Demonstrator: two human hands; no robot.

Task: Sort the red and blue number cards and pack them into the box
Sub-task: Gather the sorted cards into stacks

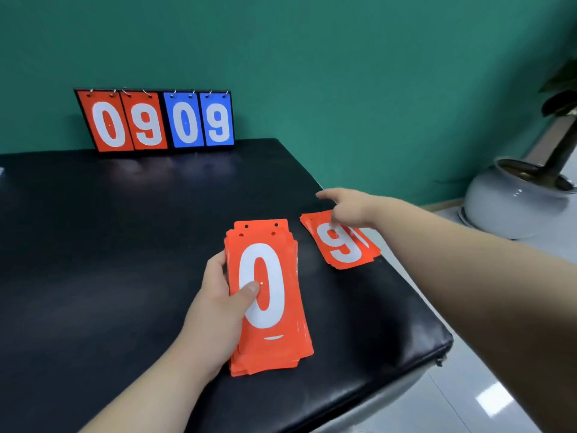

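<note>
— Left grip point(218, 307) is clamped on a stack of red cards point(274, 307), thumb flat on the white 0 on top and fingers tucked round the stack's left edge!
— Where's that stack?
— Over the near part of the black desk point(93, 245), a bit right of middle. The cards are fanned unevenly, punched holes pointing away from the person.
— And at the back, on the left?
— A flip scoreboard point(154, 120) stands upright at the desk's far edge against the green wall: red 0, red 9, blue 0, blue 9.
— Moving right?
— A second pile of red cards point(343, 248), with a 9 on top, lies flat just beside the stack, apart from it, close to the desk's right edge.
— And the other hand?
— Right grip point(349, 207) is over that pile's far end, forefinger stretched out leftward, other fingers dropping toward the 9. It's blurred, so I cannot tell whether it pinches a card or only touches.
— Farthest right?
— A white plant pot point(515, 201) on the floor by the wall.
</note>
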